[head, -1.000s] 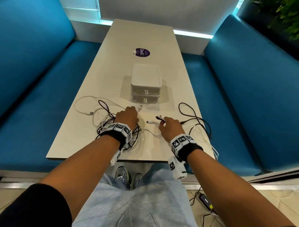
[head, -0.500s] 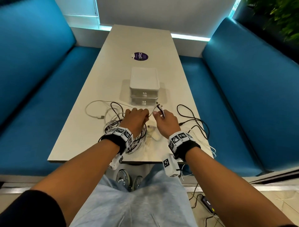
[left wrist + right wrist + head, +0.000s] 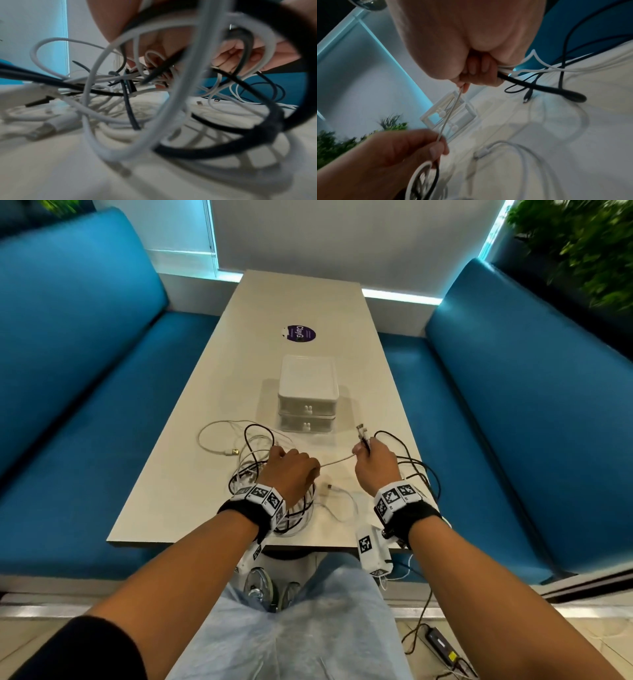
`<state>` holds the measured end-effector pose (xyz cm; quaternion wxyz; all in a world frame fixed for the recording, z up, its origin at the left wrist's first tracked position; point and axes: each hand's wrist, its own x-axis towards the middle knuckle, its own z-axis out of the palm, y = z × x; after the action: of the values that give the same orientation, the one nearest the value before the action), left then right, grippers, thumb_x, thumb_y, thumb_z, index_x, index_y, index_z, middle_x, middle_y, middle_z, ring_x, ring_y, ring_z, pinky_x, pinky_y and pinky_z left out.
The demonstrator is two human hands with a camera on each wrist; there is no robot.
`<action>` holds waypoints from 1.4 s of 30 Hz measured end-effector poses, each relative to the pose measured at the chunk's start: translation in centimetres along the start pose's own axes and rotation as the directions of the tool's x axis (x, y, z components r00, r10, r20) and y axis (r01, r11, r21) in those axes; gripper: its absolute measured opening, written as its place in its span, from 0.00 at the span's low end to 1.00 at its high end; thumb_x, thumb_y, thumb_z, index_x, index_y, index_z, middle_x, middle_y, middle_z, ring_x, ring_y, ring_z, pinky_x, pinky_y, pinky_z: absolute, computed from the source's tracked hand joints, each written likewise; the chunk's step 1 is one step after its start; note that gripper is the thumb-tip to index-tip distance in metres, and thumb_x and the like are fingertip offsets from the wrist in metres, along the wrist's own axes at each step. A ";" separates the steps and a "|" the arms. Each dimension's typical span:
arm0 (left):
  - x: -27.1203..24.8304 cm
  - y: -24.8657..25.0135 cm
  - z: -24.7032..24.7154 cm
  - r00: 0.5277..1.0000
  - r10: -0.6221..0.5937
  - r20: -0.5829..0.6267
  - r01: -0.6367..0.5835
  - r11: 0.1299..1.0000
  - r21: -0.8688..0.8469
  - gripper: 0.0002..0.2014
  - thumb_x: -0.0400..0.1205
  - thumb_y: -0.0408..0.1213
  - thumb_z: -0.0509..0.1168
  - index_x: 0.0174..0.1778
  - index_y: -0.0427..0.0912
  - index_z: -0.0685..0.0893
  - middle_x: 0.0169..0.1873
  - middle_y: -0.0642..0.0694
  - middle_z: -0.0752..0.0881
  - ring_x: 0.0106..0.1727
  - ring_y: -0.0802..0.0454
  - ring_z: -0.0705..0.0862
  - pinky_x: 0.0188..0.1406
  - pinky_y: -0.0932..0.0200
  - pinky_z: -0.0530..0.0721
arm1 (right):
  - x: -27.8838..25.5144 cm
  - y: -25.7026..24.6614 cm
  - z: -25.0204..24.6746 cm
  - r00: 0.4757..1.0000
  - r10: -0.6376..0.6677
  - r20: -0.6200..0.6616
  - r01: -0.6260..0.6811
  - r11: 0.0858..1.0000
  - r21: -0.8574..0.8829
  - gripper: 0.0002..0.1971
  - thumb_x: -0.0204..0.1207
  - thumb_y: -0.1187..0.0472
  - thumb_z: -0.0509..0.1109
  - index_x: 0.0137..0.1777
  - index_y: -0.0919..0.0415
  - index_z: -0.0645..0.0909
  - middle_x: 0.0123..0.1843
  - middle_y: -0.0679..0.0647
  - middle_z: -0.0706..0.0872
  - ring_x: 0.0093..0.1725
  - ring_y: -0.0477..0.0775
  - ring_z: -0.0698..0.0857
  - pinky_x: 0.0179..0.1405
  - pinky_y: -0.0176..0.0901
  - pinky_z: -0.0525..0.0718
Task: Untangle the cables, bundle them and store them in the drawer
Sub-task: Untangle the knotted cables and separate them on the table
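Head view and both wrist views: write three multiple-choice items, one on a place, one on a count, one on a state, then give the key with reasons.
1. Where does the purple sticker lie on the table?
A. beyond the drawer unit
B. under the cable tangle
C. at the near edge

2. How many drawers does the white drawer unit have?
A. one
B. two
C. four

3. What state is the white cable between the hands in?
A. coiled and tied
B. lying slack on the table
C. stretched straight

Key: 1 A, it lies past the unit. 2 B, two stacked fronts with knobs. 3 C, left hand and right hand both pinch it, straight between them.
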<state>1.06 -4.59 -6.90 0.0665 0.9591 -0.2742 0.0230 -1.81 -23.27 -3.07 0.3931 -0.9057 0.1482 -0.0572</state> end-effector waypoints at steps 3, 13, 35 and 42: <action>-0.3 -0.4 -0.1 0.999 -0.027 0.033 0.024 0.996 0.084 0.16 0.89 0.51 0.51 0.57 0.54 0.84 0.51 0.52 0.85 0.59 0.47 0.79 0.66 0.42 0.61 | 0.2 1.7 -0.9 0.997 0.058 -0.056 -0.059 0.998 -0.024 0.14 0.86 0.58 0.55 0.59 0.62 0.81 0.57 0.62 0.86 0.57 0.66 0.83 0.52 0.47 0.77; -0.7 1.4 0.1 0.990 0.108 0.094 -0.123 0.977 0.172 0.12 0.82 0.35 0.59 0.59 0.53 0.76 0.43 0.51 0.89 0.53 0.47 0.83 0.69 0.39 0.57 | 0.0 0.8 -0.8 0.999 0.027 -0.027 -0.022 0.984 0.177 0.10 0.86 0.59 0.55 0.52 0.61 0.77 0.43 0.52 0.80 0.45 0.57 0.78 0.47 0.46 0.74; -2.1 2.5 0.2 0.967 0.229 0.110 -0.250 0.934 0.255 0.17 0.87 0.49 0.48 0.51 0.46 0.79 0.47 0.49 0.87 0.56 0.46 0.79 0.66 0.40 0.62 | -0.6 -2.3 0.7 0.934 -0.152 0.323 0.096 0.978 0.184 0.14 0.86 0.54 0.58 0.46 0.59 0.82 0.30 0.48 0.76 0.28 0.49 0.72 0.31 0.42 0.70; -1.5 1.2 -0.9 0.972 0.208 0.109 -0.231 0.930 0.285 0.16 0.87 0.49 0.51 0.53 0.50 0.84 0.46 0.54 0.88 0.58 0.48 0.78 0.69 0.39 0.60 | -1.5 -1.1 0.8 0.875 -0.297 0.383 0.420 0.858 -0.297 0.16 0.88 0.52 0.53 0.53 0.62 0.78 0.47 0.62 0.88 0.48 0.64 0.84 0.41 0.46 0.72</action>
<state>-0.88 -4.74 -6.01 -0.0910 0.9217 -0.3754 0.0343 -2.80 -21.55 -2.85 0.2159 -0.9716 -0.0839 0.0479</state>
